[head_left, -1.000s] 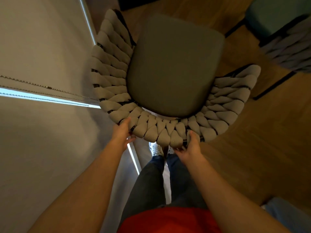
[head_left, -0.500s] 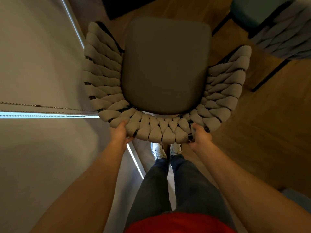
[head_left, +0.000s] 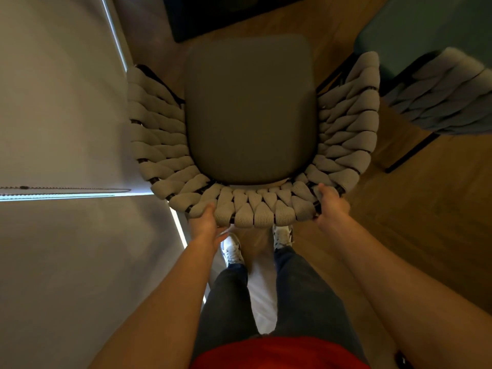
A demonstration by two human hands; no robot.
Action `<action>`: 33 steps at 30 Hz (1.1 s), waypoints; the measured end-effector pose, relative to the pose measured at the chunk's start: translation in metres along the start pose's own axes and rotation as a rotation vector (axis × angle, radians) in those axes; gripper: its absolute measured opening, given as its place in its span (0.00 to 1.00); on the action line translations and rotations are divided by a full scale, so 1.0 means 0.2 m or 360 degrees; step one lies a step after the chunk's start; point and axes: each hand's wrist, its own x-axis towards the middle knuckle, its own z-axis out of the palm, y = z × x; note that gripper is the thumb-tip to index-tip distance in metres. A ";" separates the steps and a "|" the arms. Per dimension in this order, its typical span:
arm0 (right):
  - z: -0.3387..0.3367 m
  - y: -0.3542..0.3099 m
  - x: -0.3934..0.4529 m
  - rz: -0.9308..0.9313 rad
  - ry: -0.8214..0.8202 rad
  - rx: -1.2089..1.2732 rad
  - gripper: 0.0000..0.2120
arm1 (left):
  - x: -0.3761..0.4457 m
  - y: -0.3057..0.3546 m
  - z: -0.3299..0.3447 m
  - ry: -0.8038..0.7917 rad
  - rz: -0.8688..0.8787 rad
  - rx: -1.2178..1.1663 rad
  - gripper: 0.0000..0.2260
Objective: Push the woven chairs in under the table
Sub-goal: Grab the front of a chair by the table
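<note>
Directly ahead, the woven chair is gripped at its curved backrest by the left hand and right hand, seat pointing away toward the dark edge at the top, both equally near.

The woven chair has a back of thick knitted cloth cords, matt and coarse, wound over a dark frame; its seat cushion is smooth matt fabric. The floor is warm wood with visible grain. The second chair shows the same knitted weave.
</note>
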 end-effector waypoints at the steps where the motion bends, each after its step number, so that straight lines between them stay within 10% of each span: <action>1: -0.02 -0.05 0.03 -0.0013 -0.0011 -0.0011 0.24 | -0.02 -0.01 0.05 -0.0002 0.0000 -0.0014 0.23; 14: -0.07 -0.53 0.26 -0.0257 -0.0189 -0.0287 0.29 | -0.15 -0.06 0.49 0.0025 -0.0024 -0.0038 0.25; 19: -0.07 -0.56 0.28 -0.0430 -0.0247 -0.0500 0.34 | -0.17 0.04 0.43 -0.0057 -0.0015 0.0500 0.27; 25: -0.23 -0.43 0.13 -0.1731 -0.0141 -0.1423 0.39 | -0.18 0.00 0.20 0.0348 0.1184 0.1795 0.21; 28: -0.27 -0.44 0.17 -0.2416 -0.0596 -0.2156 0.36 | -0.15 0.02 0.23 0.0149 0.1910 0.2088 0.16; 33: -0.13 -0.54 0.23 -0.2268 -0.1138 -0.3051 0.33 | -0.12 0.05 0.42 -0.0308 0.1996 0.2589 0.24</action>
